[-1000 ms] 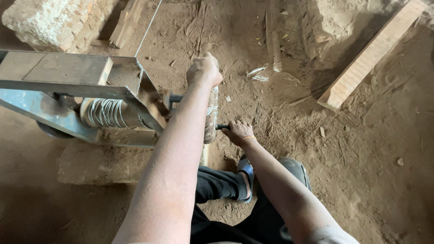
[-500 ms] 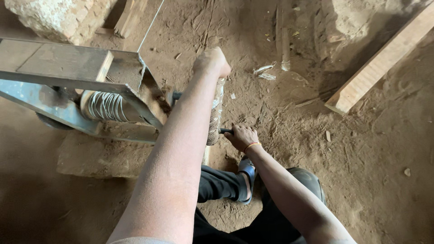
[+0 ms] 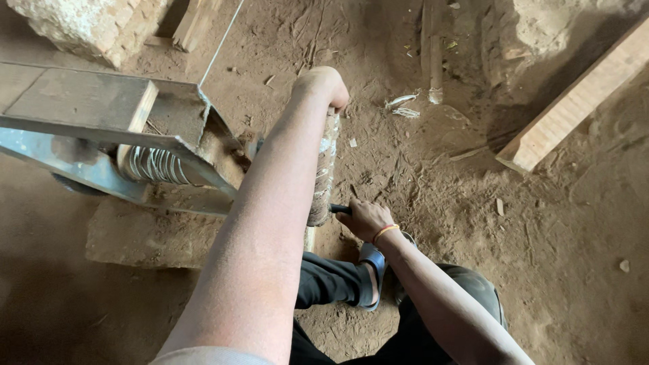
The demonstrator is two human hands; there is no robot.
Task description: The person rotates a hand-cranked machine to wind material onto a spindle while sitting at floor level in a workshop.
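My left hand point(image 3: 324, 86) grips the far end of a long crank lever point(image 3: 323, 169) wrapped in pale cloth, my forearm running along it. My right hand point(image 3: 364, 217) is closed around a dark handle at the lever's near end. The lever joins a metal frame point(image 3: 101, 135) on the left that carries a spool of coiled wire point(image 3: 154, 164). A thin wire point(image 3: 220, 42) runs from the frame up and away. My foot in a blue sandal point(image 3: 370, 267) rests on the dirt just below my right hand.
The ground is loose brown dirt. A wooden beam point(image 3: 574, 101) lies at the right, a rough stone block point(image 3: 88, 23) at the top left, a stick point(image 3: 433, 47) at top centre. A flat stone slab point(image 3: 142, 233) sits under the frame.
The view has drifted slightly, so the frame and hands sit a little lower and to the right. Both hands keep their grip on the lever and handle.
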